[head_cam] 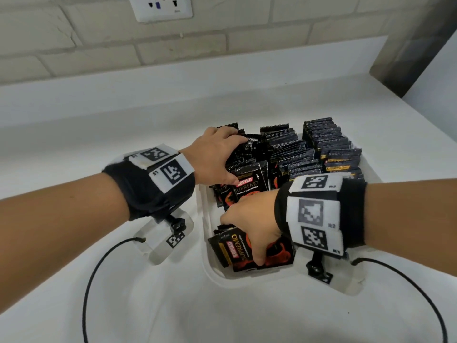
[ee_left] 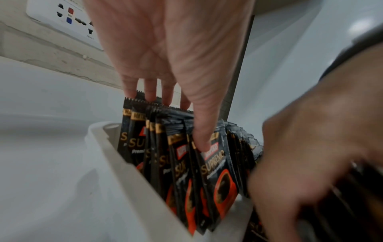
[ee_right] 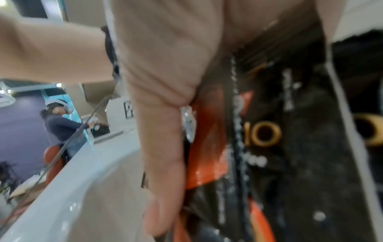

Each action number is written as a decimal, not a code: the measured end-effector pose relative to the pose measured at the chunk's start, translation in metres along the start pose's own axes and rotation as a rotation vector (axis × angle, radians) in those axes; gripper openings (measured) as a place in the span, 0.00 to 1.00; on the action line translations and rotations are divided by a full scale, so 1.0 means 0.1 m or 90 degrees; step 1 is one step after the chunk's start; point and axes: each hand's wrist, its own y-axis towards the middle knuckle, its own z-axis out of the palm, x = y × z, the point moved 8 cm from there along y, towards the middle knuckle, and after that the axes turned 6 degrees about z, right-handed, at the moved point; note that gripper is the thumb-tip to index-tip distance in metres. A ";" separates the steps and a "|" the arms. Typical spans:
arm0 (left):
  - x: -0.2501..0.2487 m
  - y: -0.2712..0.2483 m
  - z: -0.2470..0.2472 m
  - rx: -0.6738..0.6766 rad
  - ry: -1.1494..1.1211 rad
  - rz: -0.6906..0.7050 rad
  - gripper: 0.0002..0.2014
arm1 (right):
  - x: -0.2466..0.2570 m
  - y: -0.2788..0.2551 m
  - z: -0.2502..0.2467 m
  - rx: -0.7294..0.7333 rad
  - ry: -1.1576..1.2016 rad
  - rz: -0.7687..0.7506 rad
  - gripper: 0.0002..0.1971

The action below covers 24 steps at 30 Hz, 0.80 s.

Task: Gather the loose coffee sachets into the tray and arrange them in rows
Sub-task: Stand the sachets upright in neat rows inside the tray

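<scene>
A white tray (head_cam: 206, 256) on the white counter holds black Kopiko Supremo sachets. Two upright rows fill its middle (head_cam: 289, 149) and right side (head_cam: 329, 142). My left hand (head_cam: 230, 159) grips a bunch of upright sachets (head_cam: 249, 177) in the left row. In the left wrist view its fingers (ee_left: 155, 95) hook over their serrated tops and the thumb presses a front face (ee_left: 215, 163). My right hand (head_cam: 241, 241) grips a small stack of sachets (head_cam: 232, 248) lying flat at the tray's near end. Its thumb (ee_right: 163, 163) lies on them, and the fingers are hidden underneath.
The counter (head_cam: 123, 305) runs back to a brick wall with a socket (head_cam: 160, 7). A grey panel (head_cam: 415, 45) stands at the back right. Black cables (head_cam: 99, 263) trail from both wrist mounts. A person (ee_right: 60, 124) stands far off in the right wrist view.
</scene>
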 end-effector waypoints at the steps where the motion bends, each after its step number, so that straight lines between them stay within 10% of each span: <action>1: 0.00 0.00 0.00 -0.003 0.001 -0.002 0.43 | -0.01 -0.07 -0.06 -0.006 0.056 -0.018 0.22; 12: -0.01 -0.08 -0.08 -0.024 -0.060 -0.044 0.40 | -0.79 -1.24 -0.99 -0.311 0.656 -0.077 0.22; 20: -0.03 -0.14 -0.23 -0.077 -0.009 -0.026 0.48 | -1.39 -1.63 -0.55 -0.437 1.059 -0.097 0.15; 24: -0.10 -0.36 -0.55 -0.216 -0.116 -0.013 0.34 | -1.63 -1.73 -0.13 -0.484 1.181 -0.082 0.29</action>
